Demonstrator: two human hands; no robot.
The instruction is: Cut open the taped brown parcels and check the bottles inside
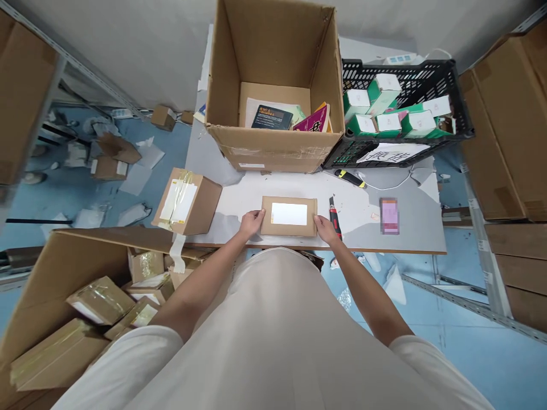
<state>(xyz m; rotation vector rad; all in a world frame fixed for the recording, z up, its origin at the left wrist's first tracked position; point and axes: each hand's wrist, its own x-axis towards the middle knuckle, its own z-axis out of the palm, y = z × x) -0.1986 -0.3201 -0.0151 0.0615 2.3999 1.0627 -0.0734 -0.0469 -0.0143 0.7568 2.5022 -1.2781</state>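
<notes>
A flat brown cardboard parcel [269,224] with a white label [289,214] on its top lies at the front of the table, between my hands. My left hand [252,222] grips its left end, thumb along the edge. At the opposite end, my right hand [325,229] pinches the right edge. Just beyond the right hand lies a red and black utility knife [335,217]. A taller taped carton [204,206] with a white label stands on the table to the left of my left hand.
Behind the parcel stands a big open carton [273,149] with several books inside. Right of it, a black crate [464,122] holds green and white boxes. A yellow and black cutter [350,178] and a pink blurred item [389,216] lie on the table [421,233]. Lower left, a large box [38,279] holds parcels.
</notes>
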